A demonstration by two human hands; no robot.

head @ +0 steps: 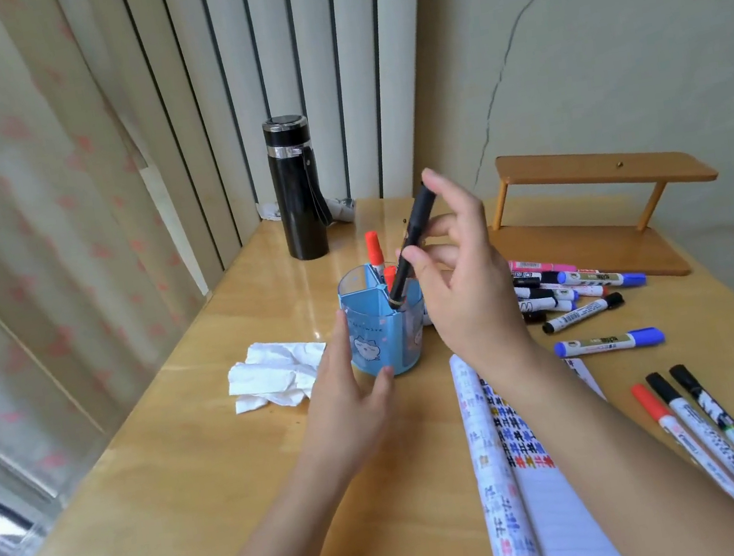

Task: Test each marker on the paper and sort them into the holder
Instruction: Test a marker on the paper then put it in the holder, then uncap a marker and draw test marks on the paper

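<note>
Two grips meet at the blue holder (374,338): the right hand (469,305) pinches a tilted black marker (414,223) with its lower end inside, the left hand (346,404) lies straight-fingered against its side, bare tabletop (194,470) runs left of that grip to the edge, and loose markers (567,290) crowd right of the other.

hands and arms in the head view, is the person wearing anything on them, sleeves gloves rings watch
Nothing worn that shows. The left hand and right hand are bare: no gloves, and no rings on the fingers that can be seen. The left forearm and right forearm are bare too, with no watch, bracelet or sleeve in view down to the picture's bottom edge.
</note>
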